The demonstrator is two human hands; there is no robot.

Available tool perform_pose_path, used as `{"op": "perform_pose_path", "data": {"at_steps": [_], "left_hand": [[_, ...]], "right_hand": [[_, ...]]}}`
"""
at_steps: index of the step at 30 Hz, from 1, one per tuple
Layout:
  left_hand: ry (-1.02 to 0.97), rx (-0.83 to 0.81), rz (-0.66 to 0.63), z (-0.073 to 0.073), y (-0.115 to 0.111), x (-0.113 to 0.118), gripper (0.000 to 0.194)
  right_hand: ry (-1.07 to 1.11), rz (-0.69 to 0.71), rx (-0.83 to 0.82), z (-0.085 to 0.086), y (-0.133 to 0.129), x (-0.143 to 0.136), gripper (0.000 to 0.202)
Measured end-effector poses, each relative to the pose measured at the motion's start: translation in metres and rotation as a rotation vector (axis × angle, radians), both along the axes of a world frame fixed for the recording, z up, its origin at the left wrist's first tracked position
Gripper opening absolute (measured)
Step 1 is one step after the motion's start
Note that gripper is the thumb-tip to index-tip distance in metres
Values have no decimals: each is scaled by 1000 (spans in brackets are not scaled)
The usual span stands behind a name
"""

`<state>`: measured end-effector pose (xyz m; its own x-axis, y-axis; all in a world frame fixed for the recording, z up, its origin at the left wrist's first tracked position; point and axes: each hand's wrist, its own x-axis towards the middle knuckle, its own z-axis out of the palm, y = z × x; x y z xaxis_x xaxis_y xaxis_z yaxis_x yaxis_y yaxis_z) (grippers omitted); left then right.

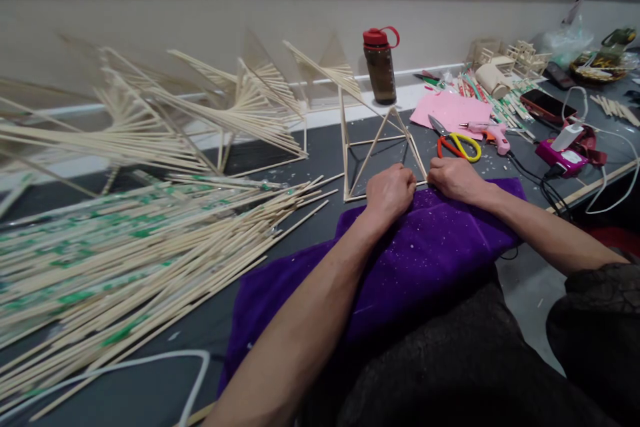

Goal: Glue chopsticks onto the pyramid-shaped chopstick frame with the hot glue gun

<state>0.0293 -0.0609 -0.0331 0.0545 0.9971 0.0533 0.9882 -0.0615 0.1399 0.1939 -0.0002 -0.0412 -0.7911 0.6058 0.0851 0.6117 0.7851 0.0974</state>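
Note:
A small frame of thin wooden sticks [376, 141] stands on the dark table, a square side and slanting sticks meeting at a peak. My left hand [393, 191] is closed at its near bottom edge, fingers curled under and mostly hidden. Beside it, my right hand [457, 180] is closed at the frame's near right corner. A short bit of stick shows between the two fists. Under both wrists lies a purple cloth [415, 247] sprinkled with pale specks, spread over the table edge and my lap.
Loose sticks [200, 267] and larger twisted stick models [240, 107] fill the left. A bottle [381, 70] stands behind. Scissors [456, 141], a pink glue gun [493, 135], pink paper [450, 112], a phone [549, 107] and a purple power strip [563, 157] with cables lie right.

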Motion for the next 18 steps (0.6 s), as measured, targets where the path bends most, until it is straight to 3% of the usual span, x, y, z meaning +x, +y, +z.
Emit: {"op": "perform_pose_path", "data": {"at_steps": [18], "left_hand": [[-7,-4,-4,1,-1,0,33]], "right_hand": [[15,-4,11,-1,0,0,31]]}}
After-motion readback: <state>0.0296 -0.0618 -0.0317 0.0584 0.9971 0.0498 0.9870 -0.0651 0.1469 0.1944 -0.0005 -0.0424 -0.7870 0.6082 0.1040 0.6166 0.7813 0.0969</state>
